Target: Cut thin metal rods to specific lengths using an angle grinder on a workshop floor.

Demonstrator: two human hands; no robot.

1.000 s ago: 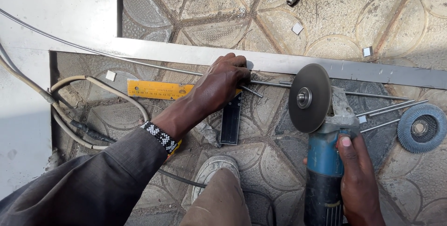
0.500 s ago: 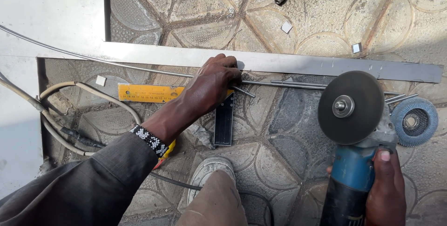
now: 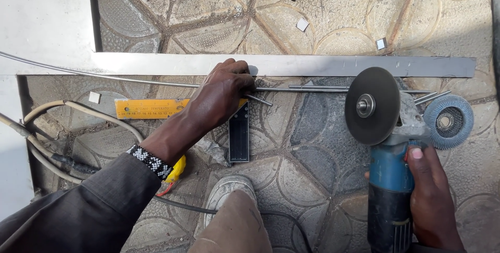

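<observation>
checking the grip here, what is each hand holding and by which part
The right hand holds the blue angle grinder by its body, behind the disc. The left hand presses down on thin metal rods near their middle.

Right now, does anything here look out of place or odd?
The angle grinder in the right hand shows no guard over its bare cutting disc. Small cut-off metal bits lie scattered on the paving.

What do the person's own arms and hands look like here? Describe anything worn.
The left hand is bare, with a black-and-white beaded wristband above a dark grey long sleeve. The right hand is also bare, with no glove, ring or watch visible; its arm is out of frame.
</observation>
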